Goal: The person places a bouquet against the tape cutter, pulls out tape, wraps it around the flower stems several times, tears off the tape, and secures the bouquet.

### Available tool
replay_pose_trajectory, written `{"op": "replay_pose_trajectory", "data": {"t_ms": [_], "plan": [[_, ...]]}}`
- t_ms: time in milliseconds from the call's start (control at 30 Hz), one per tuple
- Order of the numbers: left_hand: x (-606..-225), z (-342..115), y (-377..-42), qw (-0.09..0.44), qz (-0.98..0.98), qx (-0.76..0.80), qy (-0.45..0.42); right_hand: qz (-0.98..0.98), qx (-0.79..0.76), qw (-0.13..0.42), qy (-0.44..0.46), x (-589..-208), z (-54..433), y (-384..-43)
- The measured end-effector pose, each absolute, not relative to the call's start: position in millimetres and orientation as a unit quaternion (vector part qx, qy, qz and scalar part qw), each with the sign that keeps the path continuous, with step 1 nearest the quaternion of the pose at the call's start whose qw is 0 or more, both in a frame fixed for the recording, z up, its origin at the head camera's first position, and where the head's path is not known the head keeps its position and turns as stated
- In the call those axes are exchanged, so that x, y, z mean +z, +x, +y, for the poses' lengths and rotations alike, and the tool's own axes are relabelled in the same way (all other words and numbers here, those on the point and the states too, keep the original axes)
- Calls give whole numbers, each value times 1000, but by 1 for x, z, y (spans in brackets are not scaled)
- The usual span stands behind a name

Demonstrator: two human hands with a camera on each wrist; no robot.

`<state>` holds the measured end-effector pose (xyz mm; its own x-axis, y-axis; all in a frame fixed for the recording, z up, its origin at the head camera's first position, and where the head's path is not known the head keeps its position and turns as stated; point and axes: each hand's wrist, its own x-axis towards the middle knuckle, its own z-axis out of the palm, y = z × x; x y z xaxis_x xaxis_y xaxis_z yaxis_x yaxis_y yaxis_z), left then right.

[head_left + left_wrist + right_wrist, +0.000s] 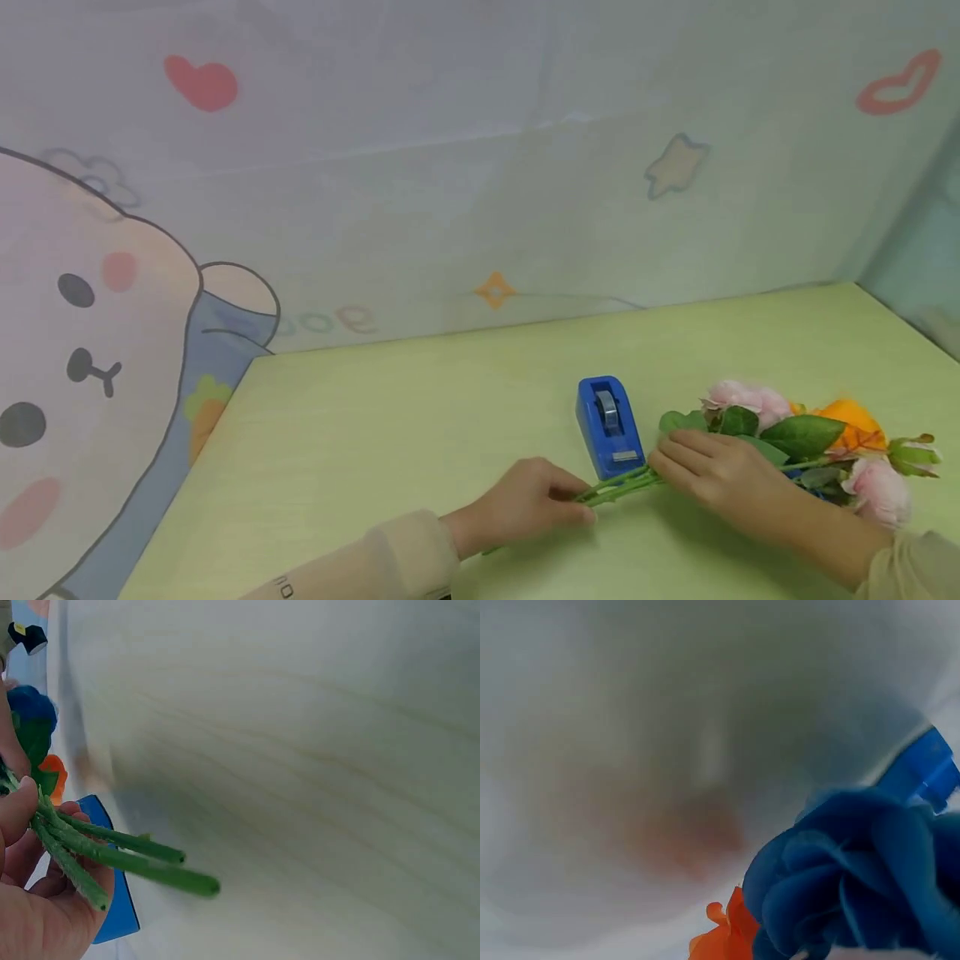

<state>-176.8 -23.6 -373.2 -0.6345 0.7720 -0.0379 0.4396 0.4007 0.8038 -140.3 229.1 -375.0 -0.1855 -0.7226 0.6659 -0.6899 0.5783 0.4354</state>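
A bunch of artificial flowers lies across both hands, its pink (879, 492) and orange (851, 423) blooms toward the right. My left hand (525, 504) pinches the green stems (618, 487) near their cut ends; in the left wrist view the stem ends (150, 862) stick out past the fingers. Higher up, just below the leaves (802, 437), my right hand (731, 475) grips the same stems. A blue rose (847, 877) fills the lower right of the right wrist view, mostly hidden by the right arm in the head view.
A blue tape dispenser (609, 427) with a roll of clear tape stands on the pale green table (390, 433) just behind the stems. A printed cloth backdrop (420, 208) with a cartoon bear rises behind and at the left.
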Motion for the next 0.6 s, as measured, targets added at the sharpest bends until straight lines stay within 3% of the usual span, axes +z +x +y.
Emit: {"op": "replay_pose_trajectory", "data": {"t_ms": [367,600], "plan": [[-390,-14,-178,125,843,299,428,-796,-7,419,437,-394,229,-129],[-393,-9,-177,114,852,272,432,-810,-2,398,431,-394,228,-127]]}}
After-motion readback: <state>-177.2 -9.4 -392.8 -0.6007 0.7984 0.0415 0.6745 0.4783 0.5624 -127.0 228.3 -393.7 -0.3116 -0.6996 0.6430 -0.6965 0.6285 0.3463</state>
